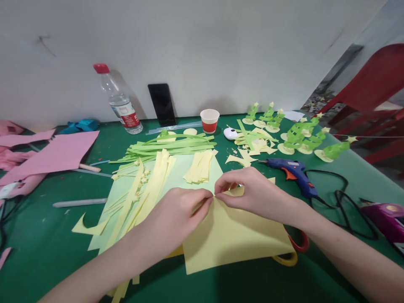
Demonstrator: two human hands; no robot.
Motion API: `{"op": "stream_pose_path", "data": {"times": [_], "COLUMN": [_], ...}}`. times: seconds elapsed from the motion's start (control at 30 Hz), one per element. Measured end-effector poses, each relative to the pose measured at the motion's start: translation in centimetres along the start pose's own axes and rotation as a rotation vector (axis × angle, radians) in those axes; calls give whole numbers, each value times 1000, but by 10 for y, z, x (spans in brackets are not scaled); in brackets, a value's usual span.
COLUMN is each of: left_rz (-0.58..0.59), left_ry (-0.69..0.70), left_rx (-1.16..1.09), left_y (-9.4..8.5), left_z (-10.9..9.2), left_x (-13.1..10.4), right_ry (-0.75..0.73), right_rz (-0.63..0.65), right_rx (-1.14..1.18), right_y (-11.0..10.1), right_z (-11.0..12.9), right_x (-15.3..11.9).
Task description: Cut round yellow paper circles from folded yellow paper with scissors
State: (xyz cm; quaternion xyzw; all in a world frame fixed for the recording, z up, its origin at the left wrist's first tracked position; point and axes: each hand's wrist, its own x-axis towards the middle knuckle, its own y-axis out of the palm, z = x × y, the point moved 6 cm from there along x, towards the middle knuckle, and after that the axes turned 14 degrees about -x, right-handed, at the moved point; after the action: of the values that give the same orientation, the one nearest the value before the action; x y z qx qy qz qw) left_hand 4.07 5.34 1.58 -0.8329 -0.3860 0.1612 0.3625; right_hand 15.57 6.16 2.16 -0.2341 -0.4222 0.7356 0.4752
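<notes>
My left hand (184, 208) and my right hand (248, 189) meet fingertip to fingertip, each closed in a pinch. Whatever lies between them is too small to make out. Below them spreads a pale yellow paper sheet (233, 240), over a pair of scissors whose red handle (299, 242) and yellow handle (286, 259) stick out at the right. Beside my left hand are long cream paper strips (154, 181) and several tiny paper stars (143, 179) on a light green sheet (184, 168). Short cream strips (198, 166) lie just beyond my fingers.
A blue glue gun (293, 168) with a black cord lies right, near several green paper spirals topped with stars (295, 136). Behind stand a bottle (124, 111), a phone (162, 104) and a paper cup (210, 121). Green strips (170, 145) and pink sheets (59, 153) lie left.
</notes>
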Motion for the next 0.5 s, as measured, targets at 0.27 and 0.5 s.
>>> {"op": "stream_pose_path", "data": {"times": [0.27, 0.5], "left_rz": [-25, -102], "left_ry": [125, 192], "left_rx": [-11, -47], "left_y": [-2, -1], "left_z": [-3, -4], "left_x": [-5, -6], "right_ry": [-48, -103], "right_rz": [-20, -56], "right_rx": [21, 29], "right_y": [0, 1], "right_z": [6, 9], "right_x": [1, -1]}}
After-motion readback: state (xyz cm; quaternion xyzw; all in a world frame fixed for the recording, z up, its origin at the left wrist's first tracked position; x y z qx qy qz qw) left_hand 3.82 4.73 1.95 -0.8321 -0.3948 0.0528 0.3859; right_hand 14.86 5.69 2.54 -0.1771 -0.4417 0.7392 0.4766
